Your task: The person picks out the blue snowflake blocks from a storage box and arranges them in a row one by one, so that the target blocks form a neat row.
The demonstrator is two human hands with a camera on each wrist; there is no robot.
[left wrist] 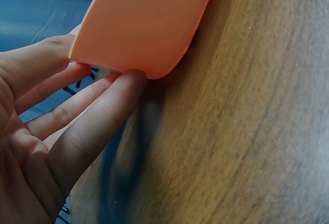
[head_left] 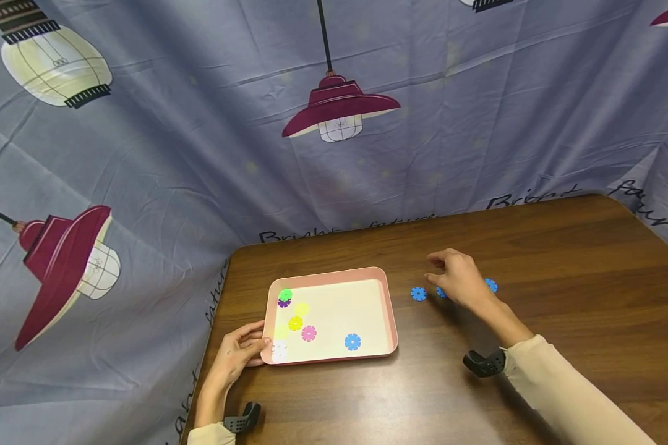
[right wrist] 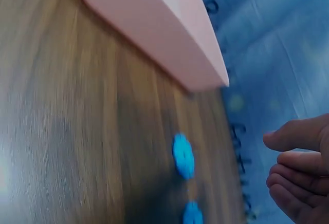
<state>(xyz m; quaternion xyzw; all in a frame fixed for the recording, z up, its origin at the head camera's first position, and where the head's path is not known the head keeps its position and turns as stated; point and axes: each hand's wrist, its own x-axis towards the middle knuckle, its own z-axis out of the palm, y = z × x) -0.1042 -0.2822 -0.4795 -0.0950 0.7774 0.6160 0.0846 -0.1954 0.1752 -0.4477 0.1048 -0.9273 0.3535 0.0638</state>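
Observation:
A shallow pink tray (head_left: 334, 309) lies on the wooden table. My left hand (head_left: 235, 355) grips its near left corner, thumb over the rim and fingers against the outer wall (left wrist: 144, 29). Inside are notched plastic discs: green (head_left: 285, 295), purple (head_left: 284, 303), several yellow and whitish ones, a pink disc (head_left: 308, 334), and a lone blue disc (head_left: 352, 342) nearer the right. To the right of the tray, my right hand (head_left: 459, 279) hovers over a row of blue discs (head_left: 419, 293), fingers loosely bent and holding nothing. It partly hides the middle blue disc (head_left: 441, 292).
Another blue disc (head_left: 491, 285) lies at the right end of the row, beside my right wrist. The brown table (head_left: 579, 296) stretches off to the right. A grey-blue curtain (head_left: 217, 136) printed with lamps hangs behind the table and along its left side.

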